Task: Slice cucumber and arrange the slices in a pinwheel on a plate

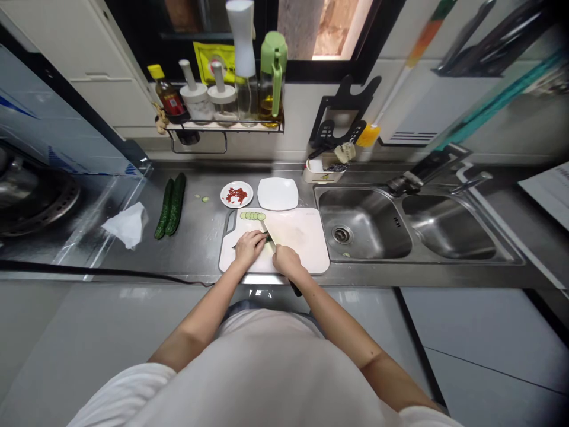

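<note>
My right hand (287,261) is wrapped around the black handle of a kitchen knife (269,231). Its blade points away from me and to the left, edge-on to my view. Just left of the blade, my left hand (249,246) presses a dark green cucumber piece (268,237) onto the white cutting board (309,237). Most of that piece is hidden under my fingers. A short row of overlapping cucumber slices (252,216) lies near the board's upper left corner. Behind the board sit a small plate of chopped red bits (236,195) and a white square plate (278,194).
Two whole cucumbers (171,206) lie to the left, with a crumpled white cloth or tissue (128,225) beside them. A double steel sink (364,222) adjoins the board on the right. Above, a wall rack (226,126) carries bottles and jars. A stove (33,196) stands far left.
</note>
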The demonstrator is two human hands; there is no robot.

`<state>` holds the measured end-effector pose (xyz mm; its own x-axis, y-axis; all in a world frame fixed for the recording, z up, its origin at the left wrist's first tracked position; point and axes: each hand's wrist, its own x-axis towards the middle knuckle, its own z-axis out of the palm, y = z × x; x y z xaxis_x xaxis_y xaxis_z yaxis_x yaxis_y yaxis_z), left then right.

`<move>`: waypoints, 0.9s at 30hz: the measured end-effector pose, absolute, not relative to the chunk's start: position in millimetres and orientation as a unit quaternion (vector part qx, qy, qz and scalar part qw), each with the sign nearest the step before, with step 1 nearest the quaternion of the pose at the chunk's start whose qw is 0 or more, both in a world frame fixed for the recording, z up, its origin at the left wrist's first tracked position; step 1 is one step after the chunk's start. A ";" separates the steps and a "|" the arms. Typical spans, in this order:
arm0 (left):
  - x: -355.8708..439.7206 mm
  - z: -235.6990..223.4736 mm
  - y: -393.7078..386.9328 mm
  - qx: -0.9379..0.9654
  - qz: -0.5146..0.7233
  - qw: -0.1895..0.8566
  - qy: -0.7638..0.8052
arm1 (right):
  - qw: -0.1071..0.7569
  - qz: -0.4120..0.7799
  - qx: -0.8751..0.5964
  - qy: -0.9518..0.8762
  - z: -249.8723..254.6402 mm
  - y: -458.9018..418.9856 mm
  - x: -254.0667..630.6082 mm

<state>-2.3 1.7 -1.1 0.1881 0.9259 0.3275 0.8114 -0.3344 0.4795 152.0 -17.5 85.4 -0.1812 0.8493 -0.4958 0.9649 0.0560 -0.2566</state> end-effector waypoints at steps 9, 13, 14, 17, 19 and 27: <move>-2.5 -0.8 1.2 0.767 0.283 0.095 0.568 | 0.111 -0.278 0.636 0.712 82.2 -23.5 156.0; -2.5 -1.4 1.4 0.765 0.283 0.102 0.570 | 0.113 -0.282 0.635 0.710 78.1 -36.0 165.7; -2.4 -1.5 1.4 0.765 0.283 0.103 0.570 | 0.114 -0.282 0.635 0.710 77.6 -37.4 166.7; -1.9 -1.7 1.2 0.764 0.285 0.101 0.570 | 0.115 -0.277 0.634 0.713 78.0 -35.9 165.2; -1.5 -1.8 0.9 0.764 0.287 0.097 0.569 | 0.112 -0.274 0.632 0.716 79.5 -31.3 161.5; -1.2 -3.3 1.1 0.764 0.292 0.093 0.568 | 0.092 -0.278 0.634 0.716 83.6 -13.7 148.6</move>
